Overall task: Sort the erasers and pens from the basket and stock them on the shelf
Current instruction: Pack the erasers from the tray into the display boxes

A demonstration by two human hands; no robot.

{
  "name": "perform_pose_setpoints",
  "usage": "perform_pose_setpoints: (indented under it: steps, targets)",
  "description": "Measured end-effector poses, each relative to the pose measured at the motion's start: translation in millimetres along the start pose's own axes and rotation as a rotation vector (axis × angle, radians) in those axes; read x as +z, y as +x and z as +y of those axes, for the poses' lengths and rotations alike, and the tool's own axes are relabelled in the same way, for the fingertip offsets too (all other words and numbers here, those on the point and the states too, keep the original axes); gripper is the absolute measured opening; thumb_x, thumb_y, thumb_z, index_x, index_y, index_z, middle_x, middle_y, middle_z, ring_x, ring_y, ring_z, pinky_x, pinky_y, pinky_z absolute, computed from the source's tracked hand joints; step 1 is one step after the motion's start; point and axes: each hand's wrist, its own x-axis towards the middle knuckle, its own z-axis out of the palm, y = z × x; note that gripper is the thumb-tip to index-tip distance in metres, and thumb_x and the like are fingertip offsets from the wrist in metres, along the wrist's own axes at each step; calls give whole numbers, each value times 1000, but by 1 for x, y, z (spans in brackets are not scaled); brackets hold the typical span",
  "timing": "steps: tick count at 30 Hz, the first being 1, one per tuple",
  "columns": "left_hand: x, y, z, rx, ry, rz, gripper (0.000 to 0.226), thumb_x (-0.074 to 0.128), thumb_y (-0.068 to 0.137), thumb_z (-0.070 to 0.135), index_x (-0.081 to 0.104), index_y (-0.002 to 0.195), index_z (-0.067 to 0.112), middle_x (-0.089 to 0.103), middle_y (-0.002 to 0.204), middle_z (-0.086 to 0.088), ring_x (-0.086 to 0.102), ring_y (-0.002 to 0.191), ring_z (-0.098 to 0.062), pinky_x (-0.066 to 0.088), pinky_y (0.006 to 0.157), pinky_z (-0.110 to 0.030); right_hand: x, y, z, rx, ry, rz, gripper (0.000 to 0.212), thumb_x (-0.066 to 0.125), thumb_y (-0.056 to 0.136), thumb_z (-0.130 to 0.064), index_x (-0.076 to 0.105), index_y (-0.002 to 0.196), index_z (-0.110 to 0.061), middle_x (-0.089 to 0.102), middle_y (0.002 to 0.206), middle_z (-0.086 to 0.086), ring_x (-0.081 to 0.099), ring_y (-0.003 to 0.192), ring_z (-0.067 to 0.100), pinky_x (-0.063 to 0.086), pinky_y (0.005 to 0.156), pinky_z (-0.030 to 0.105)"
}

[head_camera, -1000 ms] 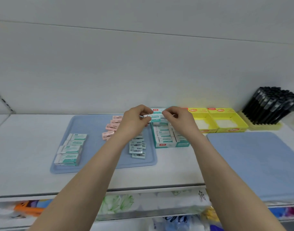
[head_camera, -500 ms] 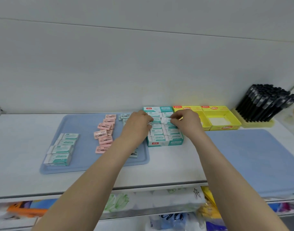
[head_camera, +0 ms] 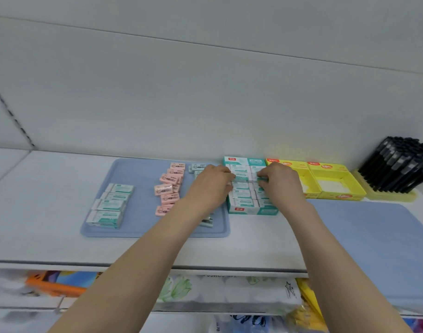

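A teal display box [head_camera: 253, 210] stands on the white shelf, filled with rows of teal-and-white erasers. Both hands reach into it: my left hand [head_camera: 211, 186] and my right hand [head_camera: 281, 181] pinch the two ends of one teal eraser [head_camera: 244, 177] lying among the rows. On the blue tray [head_camera: 143, 227] to the left lie a stack of teal erasers [head_camera: 110, 205], a column of pink erasers [head_camera: 168, 188] and a few more teal erasers [head_camera: 197, 167] partly hidden by my left hand. Black pens [head_camera: 402, 163] stand in a yellow holder at far right.
Two yellow display boxes [head_camera: 335, 186] stand right of the teal box, their white floors showing. A blue mat [head_camera: 378, 248] covers the shelf's right part. Below the shelf edge [head_camera: 61, 264] sit packaged goods and an orange item [head_camera: 54, 286].
Both hands have lowered the teal eraser from above the box down into its rows. The view has shifted slightly, so the shelf items sit further left in the frame.
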Motion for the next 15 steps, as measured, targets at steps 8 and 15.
perform_pose_setpoints:
  steps: [8, 15]
  targets:
    - [-53, -80, -72, -200, -38, 271, 25, 61, 92, 19, 69, 115, 18, 62, 119, -3, 53, 110, -26, 33, 87, -26, -12, -14, -83, -165, 451, 90, 21, 64, 88, -16, 75, 104, -21, 73, 102, 2, 66, 90, 23, 47, 81, 32]
    - [-79, -162, -141, -458, 7, 166, 23, 60, 93, 28, 70, 113, 21, 64, 120, -2, 56, 107, -25, 38, 85, -31, 4, -16, -196, -483, 499, -104, 25, 59, 94, -20, 71, 116, -20, 71, 113, 1, 64, 102, 19, 45, 92, 30]
